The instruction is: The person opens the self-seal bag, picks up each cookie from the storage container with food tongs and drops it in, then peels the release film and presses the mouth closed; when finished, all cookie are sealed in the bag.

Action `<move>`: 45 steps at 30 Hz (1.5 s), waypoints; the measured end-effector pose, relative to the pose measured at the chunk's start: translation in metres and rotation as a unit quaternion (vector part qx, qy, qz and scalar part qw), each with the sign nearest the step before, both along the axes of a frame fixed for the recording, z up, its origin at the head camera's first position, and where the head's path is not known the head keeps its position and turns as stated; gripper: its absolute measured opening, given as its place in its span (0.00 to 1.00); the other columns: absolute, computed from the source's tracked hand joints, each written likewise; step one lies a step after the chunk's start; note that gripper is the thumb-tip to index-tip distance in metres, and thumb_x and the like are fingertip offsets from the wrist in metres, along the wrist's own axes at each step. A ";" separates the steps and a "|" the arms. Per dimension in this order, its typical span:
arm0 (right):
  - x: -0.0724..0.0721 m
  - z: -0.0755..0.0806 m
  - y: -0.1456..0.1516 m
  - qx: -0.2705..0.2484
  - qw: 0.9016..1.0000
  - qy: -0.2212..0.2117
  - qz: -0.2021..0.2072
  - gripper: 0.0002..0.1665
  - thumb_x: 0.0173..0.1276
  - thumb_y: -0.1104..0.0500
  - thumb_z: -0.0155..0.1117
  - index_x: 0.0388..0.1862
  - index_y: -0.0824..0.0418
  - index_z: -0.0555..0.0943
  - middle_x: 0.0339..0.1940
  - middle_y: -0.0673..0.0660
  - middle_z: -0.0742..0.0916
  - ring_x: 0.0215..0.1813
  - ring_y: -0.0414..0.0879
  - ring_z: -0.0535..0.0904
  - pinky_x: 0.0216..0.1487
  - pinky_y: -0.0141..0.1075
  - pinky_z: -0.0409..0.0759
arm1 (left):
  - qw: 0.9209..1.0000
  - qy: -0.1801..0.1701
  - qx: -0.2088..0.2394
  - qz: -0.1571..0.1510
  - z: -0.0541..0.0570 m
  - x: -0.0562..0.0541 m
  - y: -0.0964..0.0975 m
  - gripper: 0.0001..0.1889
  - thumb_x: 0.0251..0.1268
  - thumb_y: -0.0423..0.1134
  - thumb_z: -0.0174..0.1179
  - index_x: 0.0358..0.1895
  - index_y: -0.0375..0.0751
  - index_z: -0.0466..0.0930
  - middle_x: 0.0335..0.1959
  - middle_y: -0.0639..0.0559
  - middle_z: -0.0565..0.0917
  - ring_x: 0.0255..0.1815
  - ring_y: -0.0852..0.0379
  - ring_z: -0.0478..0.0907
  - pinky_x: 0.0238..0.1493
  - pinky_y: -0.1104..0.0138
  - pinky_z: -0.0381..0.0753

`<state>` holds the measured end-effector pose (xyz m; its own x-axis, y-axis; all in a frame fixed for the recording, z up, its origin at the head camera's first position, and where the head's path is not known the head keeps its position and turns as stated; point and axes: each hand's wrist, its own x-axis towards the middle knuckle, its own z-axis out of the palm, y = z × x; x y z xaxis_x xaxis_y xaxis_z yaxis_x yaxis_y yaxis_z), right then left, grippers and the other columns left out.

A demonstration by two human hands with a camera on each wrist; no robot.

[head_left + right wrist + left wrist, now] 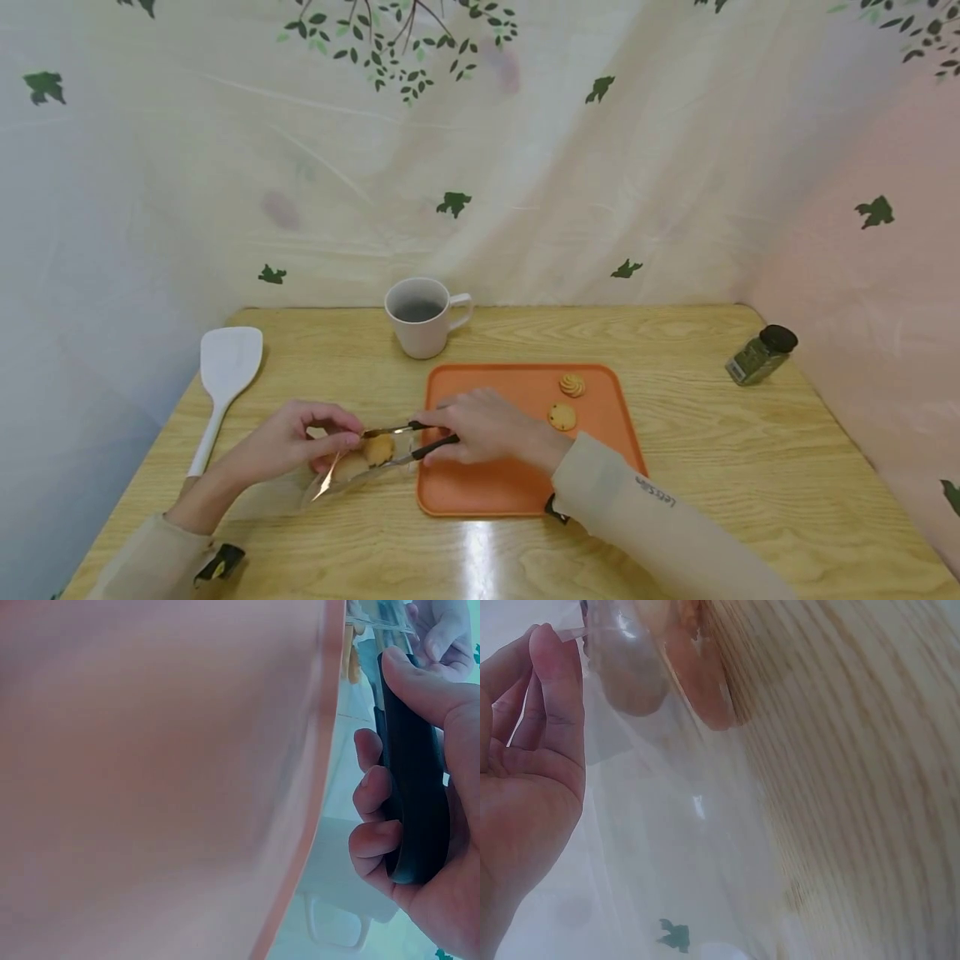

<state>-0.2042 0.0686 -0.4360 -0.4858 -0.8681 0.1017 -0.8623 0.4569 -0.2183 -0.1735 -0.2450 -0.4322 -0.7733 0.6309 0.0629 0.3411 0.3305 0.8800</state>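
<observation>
Thumb and fingers of my left hand [288, 446] pinch the edge of a clear plastic bag [682, 787], left of the orange tray [480, 496]. My right hand [483, 427] grips metal tongs by their black handles [414, 780] over the tray's left side. The tong ends reach into the bag around a round golden cookie [380, 450] with dark bits; whether they touch it is hard to tell. More round shapes show through the bag in the left wrist view. A swirled cookie [572, 384] and a dotted cookie [562, 417] lie on the tray's right side.
Behind the tray stands a white mug [422, 340] holding dark liquid. A white spatula [231, 362] lies at the table's left edge. At the right is a black-lidded glass jar [757, 358] of green contents. Leaf-patterned cloth walls enclose the wooden table [697, 467].
</observation>
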 end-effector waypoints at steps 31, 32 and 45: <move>-0.005 0.016 0.051 -0.014 0.994 -0.090 -0.060 0.29 0.68 0.40 0.70 0.64 0.52 0.82 0.36 0.42 0.83 0.30 0.37 0.75 0.30 0.32 0.74 | 0.999 0.024 0.027 0.005 0.004 -0.001 -0.011 0.08 0.73 0.29 0.60 0.50 0.30 0.83 0.35 0.37 0.85 0.19 0.52 0.78 0.19 0.58 0.81; -0.005 0.017 0.054 -0.012 0.994 -0.089 -0.065 0.30 0.69 0.40 0.70 0.64 0.52 0.82 0.36 0.43 0.84 0.30 0.37 0.74 0.29 0.32 0.73 | 0.999 0.023 0.024 0.009 0.005 -0.001 -0.012 0.08 0.74 0.29 0.60 0.50 0.30 0.83 0.35 0.37 0.85 0.19 0.51 0.78 0.19 0.58 0.81; 0.000 0.026 0.092 -0.032 0.991 -0.084 -0.098 0.35 0.66 0.39 0.71 0.67 0.55 0.80 0.35 0.41 0.82 0.19 0.34 0.58 0.22 0.29 0.58 | 0.999 0.032 0.025 0.032 0.011 -0.002 -0.016 0.07 0.72 0.28 0.61 0.49 0.30 0.83 0.34 0.36 0.84 0.20 0.54 0.78 0.20 0.60 0.81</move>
